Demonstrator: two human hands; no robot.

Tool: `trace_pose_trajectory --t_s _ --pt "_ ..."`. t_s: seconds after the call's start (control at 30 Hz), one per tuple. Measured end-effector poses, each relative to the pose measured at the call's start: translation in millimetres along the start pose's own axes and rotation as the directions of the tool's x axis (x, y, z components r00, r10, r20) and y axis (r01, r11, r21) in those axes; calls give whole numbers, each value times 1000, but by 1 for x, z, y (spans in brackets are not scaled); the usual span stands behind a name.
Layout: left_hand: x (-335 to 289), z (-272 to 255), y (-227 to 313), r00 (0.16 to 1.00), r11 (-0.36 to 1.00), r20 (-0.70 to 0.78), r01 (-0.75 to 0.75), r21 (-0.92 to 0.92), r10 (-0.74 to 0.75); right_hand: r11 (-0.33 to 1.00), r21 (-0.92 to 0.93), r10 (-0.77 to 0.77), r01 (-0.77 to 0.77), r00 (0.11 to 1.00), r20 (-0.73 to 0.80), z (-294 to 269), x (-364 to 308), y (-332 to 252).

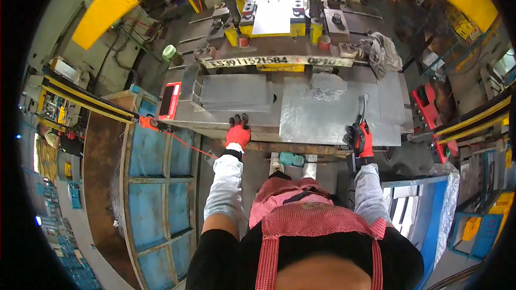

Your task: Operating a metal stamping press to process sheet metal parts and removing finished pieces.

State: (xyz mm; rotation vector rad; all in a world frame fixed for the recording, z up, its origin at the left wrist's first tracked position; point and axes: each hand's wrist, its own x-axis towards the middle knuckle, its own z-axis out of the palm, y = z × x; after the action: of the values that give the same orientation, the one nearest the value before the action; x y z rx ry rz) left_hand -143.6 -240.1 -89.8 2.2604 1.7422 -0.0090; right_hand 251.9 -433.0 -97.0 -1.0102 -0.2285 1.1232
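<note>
My left hand point(238, 131), in a red glove with dark fingertips, lies with its fingers stretched over the front edge of the press table point(215, 118). Beyond it, a flat sheet-metal piece point(234, 90) rests on the table. My right hand point(362, 139), gloved the same way, is closed round a slim metal hand tool with a curved end point(364, 106); its exact kind is unclear. Under that tool lies a large grey metal sheet point(303, 115), its near edge reaching the table's front.
A die with dark posts carries a bright sheet point(272, 15) at the back. A grey rag point(380, 53) hangs at its right. A red-framed device point(170, 100) lies at the table's left. A blue-panelled rack point(161, 193) stands left; a blue-sided bin point(430, 215) stands right.
</note>
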Motion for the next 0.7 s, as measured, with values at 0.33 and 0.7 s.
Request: trace_pose_trajectory --t_s 0.33,0.7 --pt "4 -3 -4 997 999 64 -42 6 42 976 -168 -138 139 990 20 -2 -2 1" --pt "0 -43 -1 956 978 292 73 -196 -13 750 -429 -236 503 810 538 234 72 -92"
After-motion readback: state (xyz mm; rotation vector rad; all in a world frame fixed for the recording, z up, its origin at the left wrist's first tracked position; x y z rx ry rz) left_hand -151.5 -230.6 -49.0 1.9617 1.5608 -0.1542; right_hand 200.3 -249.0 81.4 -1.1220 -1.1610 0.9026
